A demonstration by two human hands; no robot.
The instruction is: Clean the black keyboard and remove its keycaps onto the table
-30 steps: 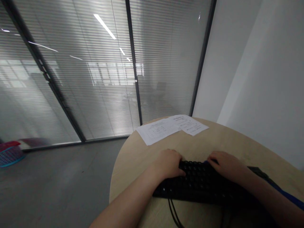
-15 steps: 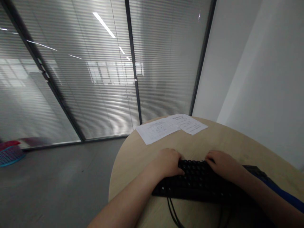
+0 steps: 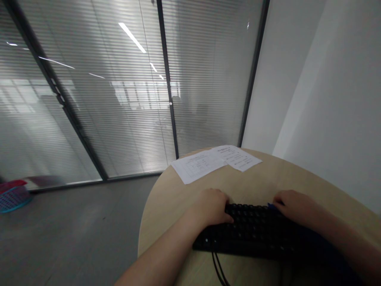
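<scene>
A black keyboard [image 3: 247,226] lies on the round wooden table, its cable [image 3: 218,268] running down toward me. My left hand [image 3: 212,206] is closed around the keyboard's left end, with the thumb on the keys and the other fingers over the far edge. Over the far edge to the right, my right hand [image 3: 293,202] is curled, its fingers pinching a dark blue cloth [image 3: 271,206]. More of that blue fabric shows dimly below my right forearm. The keyboard's right end is dark and mostly hidden by the arm and cloth.
Two overlapping printed sheets [image 3: 199,165] lie near the far edge of the table [image 3: 250,186]. A blue-and-red plastic basket [image 3: 14,196] stands on the floor at far left. A glass partition with blinds [image 3: 133,131] and a white wall [image 3: 333,99] enclose the table.
My right hand has slid to the right along the keyboard's far edge, and a bit of blue cloth now shows at its fingertips. My left hand keeps its hold on the left end.
</scene>
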